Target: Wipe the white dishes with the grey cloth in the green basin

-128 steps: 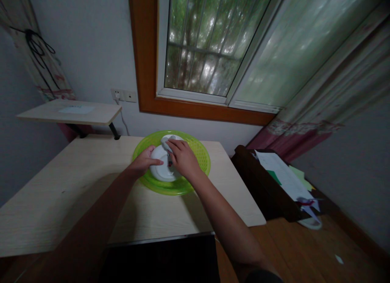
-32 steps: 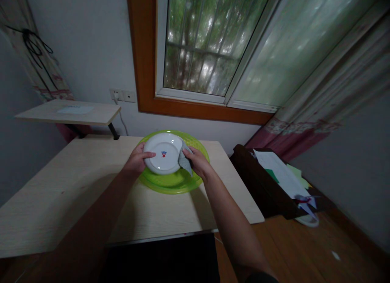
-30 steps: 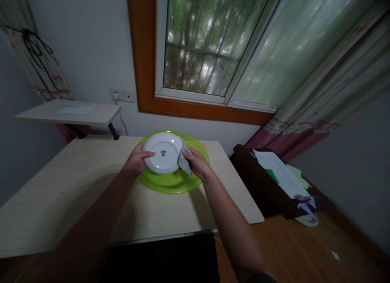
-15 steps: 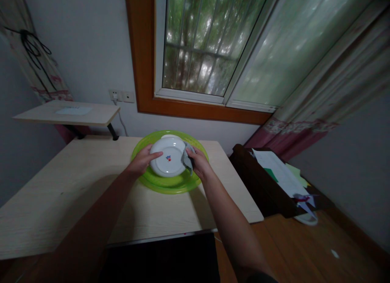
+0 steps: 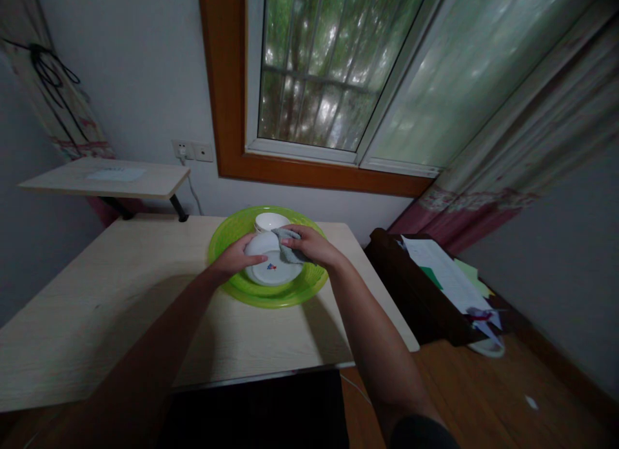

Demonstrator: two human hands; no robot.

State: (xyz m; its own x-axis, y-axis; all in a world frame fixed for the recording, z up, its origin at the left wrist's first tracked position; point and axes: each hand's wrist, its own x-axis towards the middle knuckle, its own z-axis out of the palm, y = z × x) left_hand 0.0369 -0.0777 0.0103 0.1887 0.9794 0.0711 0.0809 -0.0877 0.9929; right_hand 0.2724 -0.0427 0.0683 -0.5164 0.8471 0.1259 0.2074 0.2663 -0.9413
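My left hand (image 5: 238, 255) grips the left edge of a white plate (image 5: 268, 275), its thumb lying across the face. The plate has a small red and blue mark and is held tilted over a green basin (image 5: 271, 300). In my right hand (image 5: 309, 244) is a grey cloth (image 5: 290, 250), bunched against the plate's upper right part. Behind the plate, a white bowl (image 5: 271, 222) sits in the basin, its lower part hidden by the plate and cloth.
The basin stands on a pale wooden table (image 5: 145, 294) by the window wall. A small raised shelf (image 5: 164, 181) with a paper (image 5: 116, 174) is at the back left. To the right, a dark brown cabinet (image 5: 416, 288) holds papers (image 5: 449, 268).
The plate has tipped and lowered toward me, uncovering the white bowl behind it. My right hand has moved the cloth from the plate's right edge inward and up.
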